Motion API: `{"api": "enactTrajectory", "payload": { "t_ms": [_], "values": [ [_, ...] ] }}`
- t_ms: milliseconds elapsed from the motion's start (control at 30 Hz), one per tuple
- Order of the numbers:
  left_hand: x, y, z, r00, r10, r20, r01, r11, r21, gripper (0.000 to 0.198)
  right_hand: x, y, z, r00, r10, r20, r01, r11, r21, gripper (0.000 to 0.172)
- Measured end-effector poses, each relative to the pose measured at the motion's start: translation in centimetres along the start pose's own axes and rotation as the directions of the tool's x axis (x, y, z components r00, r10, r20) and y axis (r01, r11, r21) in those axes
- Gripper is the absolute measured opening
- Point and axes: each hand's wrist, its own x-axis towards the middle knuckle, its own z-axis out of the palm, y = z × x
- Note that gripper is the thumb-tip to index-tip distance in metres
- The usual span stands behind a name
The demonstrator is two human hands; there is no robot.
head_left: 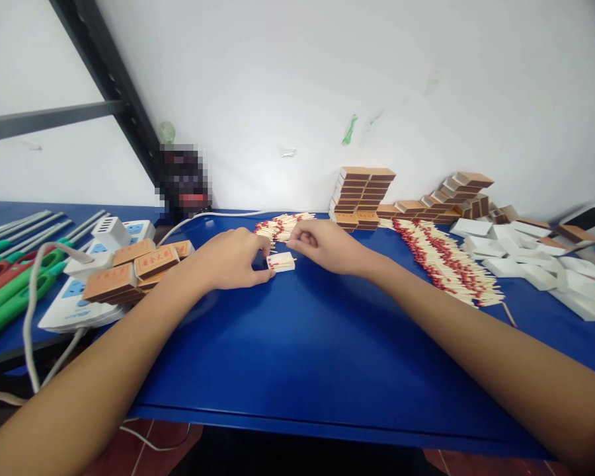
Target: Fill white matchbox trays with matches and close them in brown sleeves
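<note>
Blue desk (277, 357) spreads beneath us in the head view, and a small white tray (285, 268) sits on it between our hands, with a few red-headed matches (278, 262) lying inside. At the tray's left end, our left grip (235, 258) has thumb and finger closed about it, probably because so light a thing would slide if nudged. Our right grip (327, 245) hovers by the tray's far right corner, fingers curled together; it is too small for us to tell fairly whether a match is pinched there. Just beyond the tray lies a loose match pile (282, 227), handily placed for a short reach. Well to the tray's right, a band of matches (443, 261) is laid side by side, which seems to keep the sticks aligned. Beyond the tray and rightward, a matchbox stack (354, 188) rises in neat columns, likely to save room; farther right, spare white trays (525, 254) lie jumbled. Left of the tray, orange-topped boxes (156, 261) are heaped near a power strip (64, 307).
</note>
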Motion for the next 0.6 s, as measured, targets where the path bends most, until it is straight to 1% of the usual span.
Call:
{"api": "enactTrajectory", "payload": {
  "t_ms": [67,100,167,233,400,600],
  "values": [
    [0.0,0.0,0.0,1.000,0.004,0.003,-0.004,1.000,0.003,0.035,0.3,1.1,0.1,0.997,0.035,-0.072,-0.037,0.999,-0.028,0.013],
    [0.0,0.0,0.0,1.000,0.005,0.004,-0.005,1.000,0.004,0.034,0.4,1.7,0.2,0.995,0.038,-0.087,-0.043,0.997,-0.057,0.011],
    [0.0,0.1,0.0,1.000,0.004,0.008,-0.004,1.000,0.004,0.034,0.6,2.5,0.4,0.996,0.030,-0.086,-0.039,0.994,-0.105,0.009],
    [0.0,0.1,0.1,1.000,0.004,0.007,-0.004,1.000,0.005,0.033,0.7,2.9,0.6,0.997,0.025,-0.070,-0.034,0.991,-0.126,0.011],
    [0.0,0.1,0.1,1.000,0.006,0.004,-0.006,1.000,0.001,0.033,0.7,2.3,1.0,0.999,0.029,-0.046,-0.036,0.986,-0.161,0.012],
    [0.0,0.1,0.1,1.000,0.005,0.009,-0.006,1.000,0.003,0.033,0.8,1.8,1.4,0.998,0.001,-0.060,-0.012,0.985,-0.174,0.007]
  ]
}}
